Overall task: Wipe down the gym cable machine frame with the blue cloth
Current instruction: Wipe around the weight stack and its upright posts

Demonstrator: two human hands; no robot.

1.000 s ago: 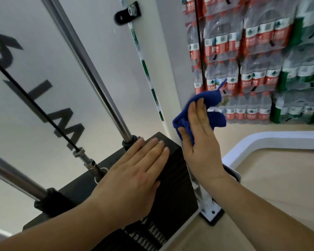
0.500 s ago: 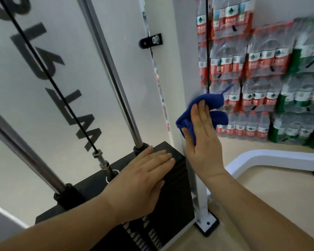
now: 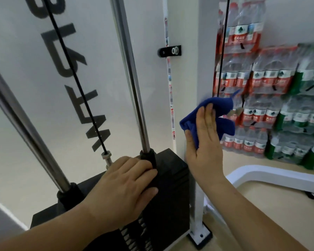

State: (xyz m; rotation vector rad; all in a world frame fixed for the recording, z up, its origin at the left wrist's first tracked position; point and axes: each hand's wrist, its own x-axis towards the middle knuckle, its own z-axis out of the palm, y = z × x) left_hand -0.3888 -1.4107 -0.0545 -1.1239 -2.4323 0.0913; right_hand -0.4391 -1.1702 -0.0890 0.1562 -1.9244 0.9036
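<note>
Two hands work: our right hand (image 3: 204, 151) presses the blue cloth (image 3: 222, 105), fingers straight, against the white frame upright (image 3: 205, 51) at right; our left hand (image 3: 123, 189) lies flat on the weight stack (image 3: 172, 192). The cloth seems soft and light (it bunches), best pinned palm-flat at its middle.

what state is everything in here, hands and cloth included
frame upright, standing, base plate on the floor
weight stack, down, plates together
blue cloth, bunched, pressed against the frame upright
right hand, flat, fingers straight, pressing the blue cloth
left hand, resting flat on the weight stack
cable, taut, running down to the stack
bottled water packs, stacked, wrapped
</note>
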